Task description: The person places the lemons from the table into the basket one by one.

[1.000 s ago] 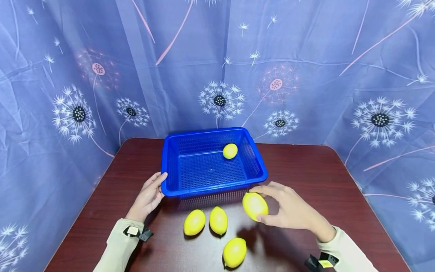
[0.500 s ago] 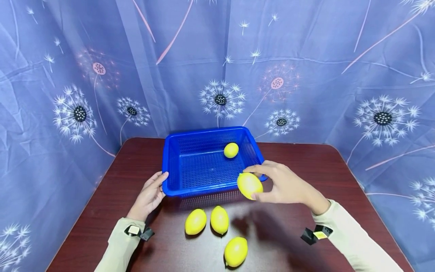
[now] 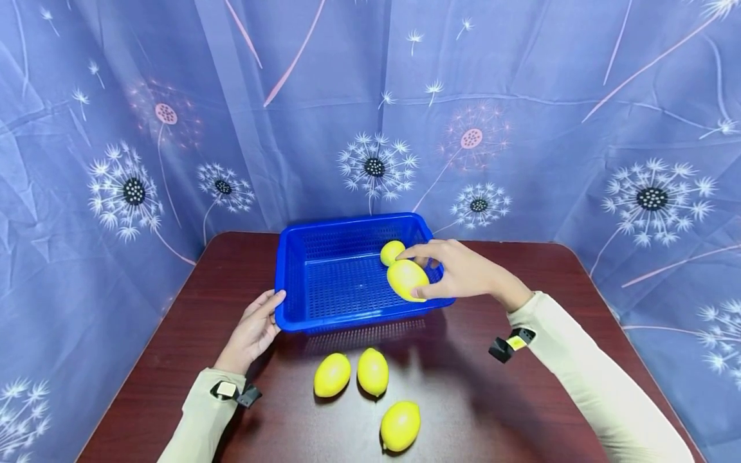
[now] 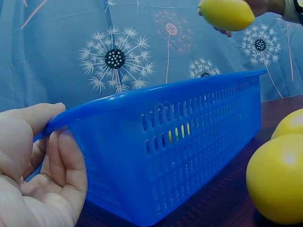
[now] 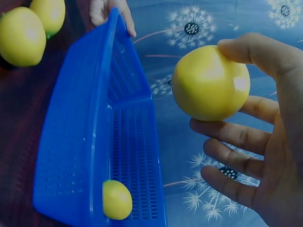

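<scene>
My right hand (image 3: 463,270) pinches a yellow lemon (image 3: 408,280) between thumb and fingers, over the right part of a blue plastic basket (image 3: 289,270). In the right wrist view the held lemon (image 5: 210,84) is raised above the basket rim, with the lower fingers spread beneath it. My left hand (image 3: 251,331) grips the basket's left rim near its front corner, thumb on top and fingers below, as the left wrist view shows of the hand (image 4: 42,165). Inside the basket, toward the back right, lies another lemon (image 3: 392,253), partly covered by the right hand's fingers.
Three more lemons lie on the dark red wooden table (image 3: 509,399) in front of the basket: one at left (image 3: 332,375), a lemon beside it (image 3: 373,372) and a nearer lemon (image 3: 401,426). A blue dandelion-print curtain (image 3: 324,128) hangs behind the table.
My right hand has carried its lemon up and leftward, from in front of the basket to over its right part. The left hand keeps its grip, and the basket stays in place.
</scene>
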`<state>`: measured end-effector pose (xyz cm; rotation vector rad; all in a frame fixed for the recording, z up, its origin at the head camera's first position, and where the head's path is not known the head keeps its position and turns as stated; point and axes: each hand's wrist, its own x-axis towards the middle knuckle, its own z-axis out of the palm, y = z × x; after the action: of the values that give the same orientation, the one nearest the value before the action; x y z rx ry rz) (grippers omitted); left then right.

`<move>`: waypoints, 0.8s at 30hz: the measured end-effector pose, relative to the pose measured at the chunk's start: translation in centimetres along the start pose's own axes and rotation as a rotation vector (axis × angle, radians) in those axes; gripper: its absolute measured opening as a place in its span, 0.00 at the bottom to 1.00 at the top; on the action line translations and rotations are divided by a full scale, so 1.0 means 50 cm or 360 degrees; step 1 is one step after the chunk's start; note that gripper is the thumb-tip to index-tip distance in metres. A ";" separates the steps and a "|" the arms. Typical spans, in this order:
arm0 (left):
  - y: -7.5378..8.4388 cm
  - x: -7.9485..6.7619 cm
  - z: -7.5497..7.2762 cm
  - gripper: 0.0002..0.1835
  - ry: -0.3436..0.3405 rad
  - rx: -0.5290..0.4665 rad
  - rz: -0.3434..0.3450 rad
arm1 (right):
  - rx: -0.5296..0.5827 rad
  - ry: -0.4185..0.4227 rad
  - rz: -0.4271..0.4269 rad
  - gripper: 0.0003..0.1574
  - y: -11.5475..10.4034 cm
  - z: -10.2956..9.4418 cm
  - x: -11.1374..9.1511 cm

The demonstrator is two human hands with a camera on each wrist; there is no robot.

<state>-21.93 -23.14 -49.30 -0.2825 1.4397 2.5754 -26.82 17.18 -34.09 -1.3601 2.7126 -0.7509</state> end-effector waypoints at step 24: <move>-0.001 0.001 0.000 0.05 -0.0014 0.0066 0.0021 | 0.0050 -0.0311 -0.0033 0.37 0.084 0.013 0.167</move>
<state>-21.97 -23.12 -49.33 -0.2560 1.4947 2.5505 -35.01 12.69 -34.79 -1.3781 2.5306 -0.6231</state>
